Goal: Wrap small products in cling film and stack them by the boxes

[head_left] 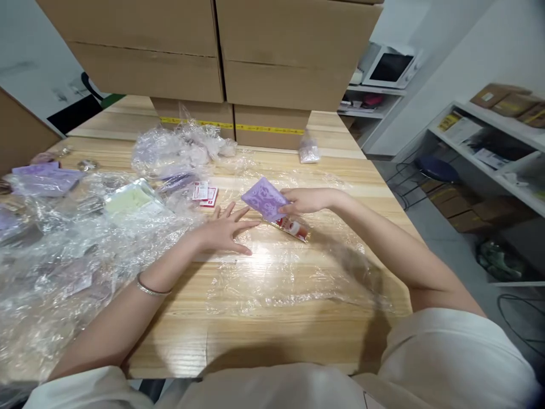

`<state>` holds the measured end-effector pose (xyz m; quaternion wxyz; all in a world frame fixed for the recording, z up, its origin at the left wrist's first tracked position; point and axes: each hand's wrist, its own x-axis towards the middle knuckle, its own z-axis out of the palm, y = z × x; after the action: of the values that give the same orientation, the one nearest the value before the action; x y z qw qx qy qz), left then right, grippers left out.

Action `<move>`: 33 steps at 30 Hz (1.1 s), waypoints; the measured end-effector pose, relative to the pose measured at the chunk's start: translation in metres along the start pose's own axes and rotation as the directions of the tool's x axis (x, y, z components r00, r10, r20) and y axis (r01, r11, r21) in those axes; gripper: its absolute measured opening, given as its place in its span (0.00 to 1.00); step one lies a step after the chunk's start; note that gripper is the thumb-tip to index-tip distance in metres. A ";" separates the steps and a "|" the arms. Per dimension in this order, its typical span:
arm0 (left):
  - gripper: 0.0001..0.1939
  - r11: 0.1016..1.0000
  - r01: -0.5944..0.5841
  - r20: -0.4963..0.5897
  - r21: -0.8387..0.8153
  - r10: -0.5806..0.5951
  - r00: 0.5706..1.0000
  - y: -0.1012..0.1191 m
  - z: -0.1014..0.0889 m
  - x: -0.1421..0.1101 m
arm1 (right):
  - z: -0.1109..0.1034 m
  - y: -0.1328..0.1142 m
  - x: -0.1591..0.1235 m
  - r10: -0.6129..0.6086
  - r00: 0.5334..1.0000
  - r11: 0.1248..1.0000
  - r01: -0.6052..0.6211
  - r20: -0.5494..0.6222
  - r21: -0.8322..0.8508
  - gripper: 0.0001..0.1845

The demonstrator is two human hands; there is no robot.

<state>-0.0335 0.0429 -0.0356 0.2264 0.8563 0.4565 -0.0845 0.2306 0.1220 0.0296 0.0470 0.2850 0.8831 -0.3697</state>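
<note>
My right hand (307, 200) grips a flat purple packet (264, 199) by its right corner, holding it tilted over the table. Partly beneath that packet lies a red and brown printed packet (293, 227) with a gold edge. My left hand (225, 230) rests with fingers spread, palm down on clear plastic film (272, 284), just left of both packets. Beyond its fingertips are small red and white cards (206, 193). Whether my right fingers also touch the printed packet is hard to make out.
Crumpled clear wrap (85, 255) covers the table's left side, with a pale green packet (131, 199) and purple packets (46, 179) among it. Large cardboard boxes (272, 85) stand along the back. A small wrapped bundle (309, 150) sits at the back right.
</note>
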 end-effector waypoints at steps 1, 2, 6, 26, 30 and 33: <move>0.49 1.000 0.007 0.011 0.005 -0.007 1.000 -0.001 -0.001 0.000 | -0.002 0.001 -0.004 0.010 1.000 1.000 -0.010 0.010 0.024 0.21; 0.49 1.000 0.011 0.018 0.009 -0.011 1.000 -0.001 -0.003 -0.001 | -0.006 0.002 -0.008 0.037 0.997 0.998 -0.041 0.063 0.051 0.23; 0.45 1.000 0.017 0.024 0.012 -0.017 1.000 -0.005 -0.005 -0.002 | -0.010 0.011 -0.017 0.180 0.906 0.977 -0.211 0.383 0.039 0.23; 0.39 0.975 -0.209 -0.166 0.078 0.220 0.961 0.090 0.036 -0.020 | 0.174 -0.045 -0.133 0.104 0.950 0.833 -0.245 -0.294 -0.497 0.43; 0.49 0.952 -0.279 -0.084 0.125 0.291 0.953 0.107 0.038 -0.035 | 0.172 -0.038 -0.140 0.060 0.877 0.801 -0.328 -0.477 -0.501 0.33; 0.42 0.936 -0.282 -0.058 0.208 0.300 0.952 0.118 0.041 -0.047 | 0.152 -0.031 -0.153 0.092 0.806 0.850 -0.369 -0.585 -0.375 0.27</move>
<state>0.0392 -0.0677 -0.0183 0.1299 0.9355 0.3236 -0.0568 0.3224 -0.0707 -0.0160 -0.0932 0.4668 0.8786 -0.0377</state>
